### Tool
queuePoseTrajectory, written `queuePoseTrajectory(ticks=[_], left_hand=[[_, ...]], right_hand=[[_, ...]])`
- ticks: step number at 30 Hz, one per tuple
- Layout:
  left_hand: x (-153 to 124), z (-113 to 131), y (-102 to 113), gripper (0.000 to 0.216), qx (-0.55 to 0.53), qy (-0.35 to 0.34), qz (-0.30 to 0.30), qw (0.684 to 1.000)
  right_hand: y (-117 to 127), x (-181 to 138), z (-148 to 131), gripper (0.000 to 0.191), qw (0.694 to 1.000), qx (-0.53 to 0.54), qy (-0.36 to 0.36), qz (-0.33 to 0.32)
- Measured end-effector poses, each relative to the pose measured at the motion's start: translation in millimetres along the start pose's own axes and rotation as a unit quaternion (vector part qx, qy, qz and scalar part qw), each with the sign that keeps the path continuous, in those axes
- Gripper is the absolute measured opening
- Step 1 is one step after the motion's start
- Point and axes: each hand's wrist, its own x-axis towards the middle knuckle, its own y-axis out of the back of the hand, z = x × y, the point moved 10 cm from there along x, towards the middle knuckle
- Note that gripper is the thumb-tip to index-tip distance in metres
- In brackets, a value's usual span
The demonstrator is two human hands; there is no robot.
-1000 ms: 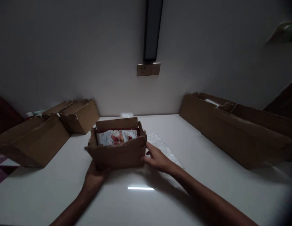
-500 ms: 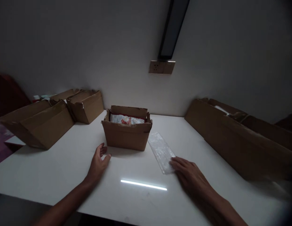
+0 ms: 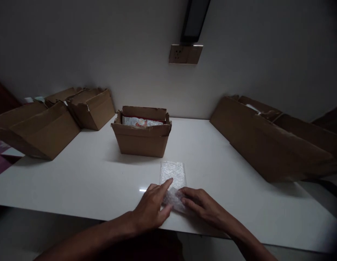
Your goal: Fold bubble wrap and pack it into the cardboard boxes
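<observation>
A clear sheet of bubble wrap lies on the white table in front of the middle cardboard box. Its near end looks raised or folded between my hands. My left hand is at the wrap's left edge, index finger reaching over the top and thumb at the near edge. From the other side, my right hand grips the near right part with thumb and fingers. Just beyond the wrap stands the middle open cardboard box, holding a white printed packet.
Open cardboard boxes stand together on the left. More long boxes line the right side. A socket plate is on the wall behind the white table, below a dark panel. The table's front edge runs beneath my forearms.
The bubble wrap has been drawn toward me and turned straighter. My left hand has moved right from beside the box onto the wrap. The view has tilted down.
</observation>
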Motion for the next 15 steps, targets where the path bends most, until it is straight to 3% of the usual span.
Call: queuePoseTrajectory(ticks=[2, 4, 5, 7, 10, 15], left_hand=[[6, -20, -4, 0.066, -0.054, 0.11, -0.008, 0.992], [8, -32, -4, 0.064, -0.1, 0.181, -0.002, 0.978], [9, -34, -3, 0.064, -0.118, 0.199, -0.001, 0.973], [11, -34, 0, 0.063, -0.138, 0.208, 0.002, 0.968], [11, -33, 4, 0.062, -0.148, 0.211, 0.008, 0.966], [12, -39, 8, 0.059, -0.159, 0.223, 0.039, 0.961]], right_hand=[[21, -11, -2, 0.026, 0.992, -0.031, 0.02, 0.122], [43, -34, -17, 0.025, 0.952, -0.117, 0.086, 0.269], [44, -45, -27, 0.025, 0.929, -0.16, 0.129, 0.309], [29, -55, -43, 0.027, 0.903, -0.23, 0.201, 0.304], [2, -53, -54, 0.03, 0.884, -0.306, 0.235, 0.265], [-4, -56, -68, 0.036, 0.847, -0.321, 0.265, 0.332]])
